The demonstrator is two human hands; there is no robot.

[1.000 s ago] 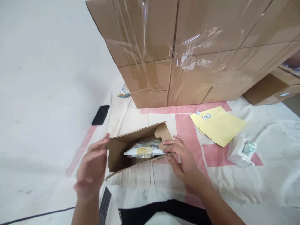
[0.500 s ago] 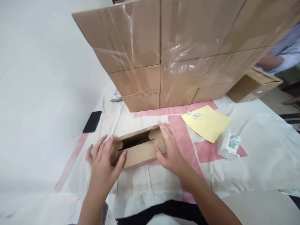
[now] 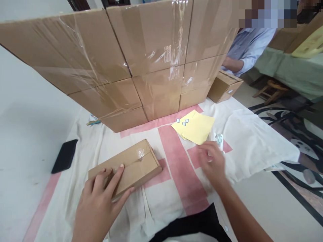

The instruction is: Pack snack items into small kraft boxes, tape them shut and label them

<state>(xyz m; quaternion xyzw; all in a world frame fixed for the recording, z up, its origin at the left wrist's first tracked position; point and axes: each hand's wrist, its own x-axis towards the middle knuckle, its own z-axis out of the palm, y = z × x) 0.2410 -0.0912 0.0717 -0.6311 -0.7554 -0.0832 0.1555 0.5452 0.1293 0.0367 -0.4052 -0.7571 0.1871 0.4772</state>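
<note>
A small cardboard box (image 3: 133, 164), its top flaps folded closed, lies at a slant on the cloth. Something clear and shiny, like tape, shows near its right end. My left hand (image 3: 101, 188) holds the left part of the box, fingers on top and thumb along the near side. My right hand (image 3: 213, 159) is off the box, blurred, fingers bent. It is in front of a small white object with a printed label (image 3: 219, 140), mostly hidden behind the hand; whether they touch I cannot tell.
A large wall of taped cartons (image 3: 156, 74) stands behind. Yellow sheets (image 3: 199, 127) with several small stickers lie right of centre. A black phone (image 3: 65, 156) is by the left wall. Beyond an open carton (image 3: 224, 87) sits another person (image 3: 252, 50).
The box's top has gone from partly open to closed. My right hand has left the box and moved right to the white object. The view has turned right.
</note>
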